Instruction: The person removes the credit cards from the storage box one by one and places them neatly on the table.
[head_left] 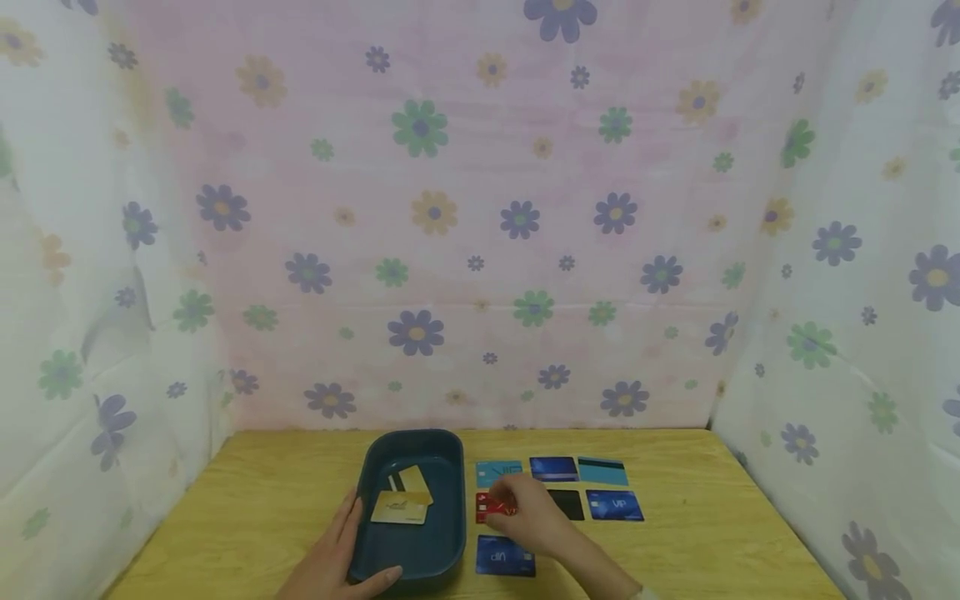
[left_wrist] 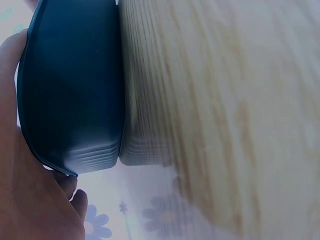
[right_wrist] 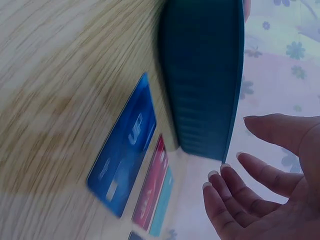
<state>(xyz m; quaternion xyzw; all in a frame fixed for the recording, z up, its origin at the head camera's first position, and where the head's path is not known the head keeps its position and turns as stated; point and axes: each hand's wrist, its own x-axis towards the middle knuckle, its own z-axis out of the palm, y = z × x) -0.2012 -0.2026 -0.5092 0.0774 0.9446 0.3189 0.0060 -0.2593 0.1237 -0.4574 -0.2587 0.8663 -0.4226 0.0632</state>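
At the near left corner of a dark blue rectangular tray point(head_left: 450, 554), my left hand point(head_left: 330, 554) holds on, thumb at the near rim and fingers along the left side. Inside the tray lie two gold cards, one gold card point(head_left: 400, 509) overlapping a striped gold card point(head_left: 414, 481). My right hand point(head_left: 536, 512) hovers over the cards right of the tray; the right wrist view shows its fingers loosely bent and nothing held. Beneath it, a red card point(head_left: 483, 509) is partly covered. A blue card point(head_left: 501, 556) lies nearer me, and a light blue card point(head_left: 491, 472) farther off.
Farther right on the wooden table point(head_left: 697, 517) lie a blue striped card point(head_left: 553, 468), a teal card with a dark stripe point(head_left: 603, 472), a black card point(head_left: 568, 504) and a blue VIP card point(head_left: 615, 505). Flowered cloth point(head_left: 480, 250) encloses the back and sides.
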